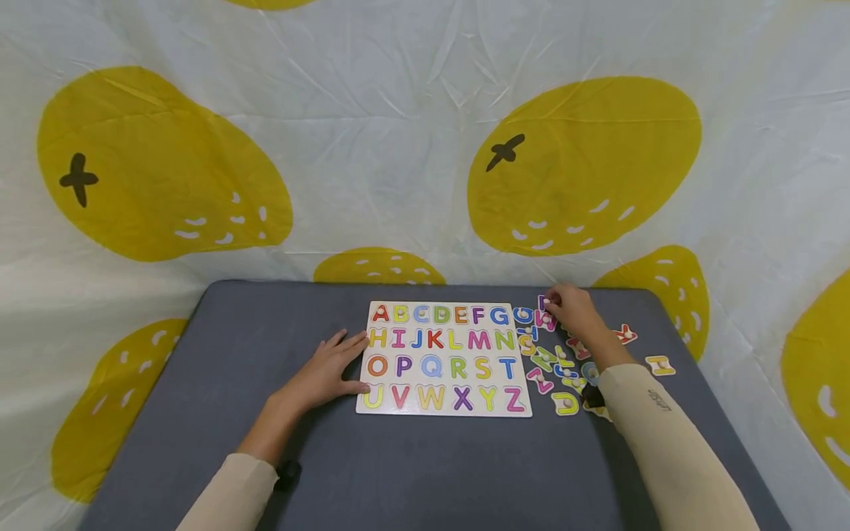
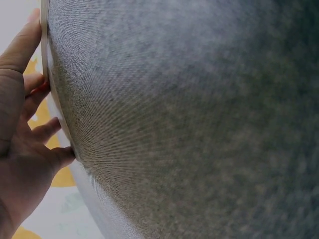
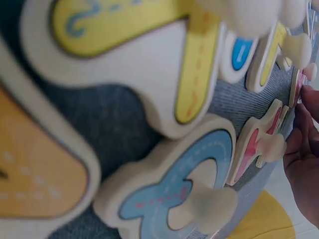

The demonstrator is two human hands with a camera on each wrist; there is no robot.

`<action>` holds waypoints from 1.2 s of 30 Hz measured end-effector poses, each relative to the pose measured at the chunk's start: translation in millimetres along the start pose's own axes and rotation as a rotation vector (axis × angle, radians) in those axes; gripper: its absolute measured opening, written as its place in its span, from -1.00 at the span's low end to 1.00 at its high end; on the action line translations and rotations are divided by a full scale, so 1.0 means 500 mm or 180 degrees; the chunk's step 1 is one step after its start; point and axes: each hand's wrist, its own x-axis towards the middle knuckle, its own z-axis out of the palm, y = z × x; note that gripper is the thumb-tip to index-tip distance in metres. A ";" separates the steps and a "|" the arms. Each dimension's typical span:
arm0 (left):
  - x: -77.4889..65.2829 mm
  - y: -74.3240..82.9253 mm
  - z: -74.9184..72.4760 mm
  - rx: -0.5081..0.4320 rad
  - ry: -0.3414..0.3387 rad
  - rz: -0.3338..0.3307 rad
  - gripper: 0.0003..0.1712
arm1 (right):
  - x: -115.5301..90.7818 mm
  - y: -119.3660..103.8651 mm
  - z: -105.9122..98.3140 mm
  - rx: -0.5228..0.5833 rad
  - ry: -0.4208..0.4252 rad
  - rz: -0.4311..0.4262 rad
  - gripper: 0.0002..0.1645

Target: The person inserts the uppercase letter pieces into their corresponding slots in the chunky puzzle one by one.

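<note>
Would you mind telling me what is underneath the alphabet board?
The alphabet board lies on the grey tabletop, which shows along its near edge; anything directly beneath is covered and cannot be seen.

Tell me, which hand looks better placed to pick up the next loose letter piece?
Probably the right hand: it is among the loose letter pieces right of the alphabet puzzle board, touching a purple letter piece. The left hand rests at the board's opposite edge, farther from them.
</note>
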 end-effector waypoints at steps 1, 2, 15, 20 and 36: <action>0.000 0.000 0.000 0.0008 0.0009 0.0008 0.09 | 0.000 0.000 -0.001 0.0009 0.0008 0.0020 -0.75; 0.001 0.000 0.000 0.0011 0.0003 0.0002 0.10 | -0.001 -0.001 -0.002 0.0012 0.0016 0.0037 -0.75; -0.001 -0.007 0.002 0.0027 0.0019 -0.0003 0.10 | -0.011 -0.049 -0.010 0.0054 0.0030 -0.0164 -0.77; 0.000 -0.007 0.001 0.0029 0.0005 0.0007 0.10 | -0.014 -0.082 0.000 0.0143 -0.0028 -0.0322 -0.77; 0.005 -0.003 -0.001 0.0002 -0.0035 -0.0010 0.14 | -0.003 -0.170 0.051 0.0161 -0.0271 -0.0593 -0.76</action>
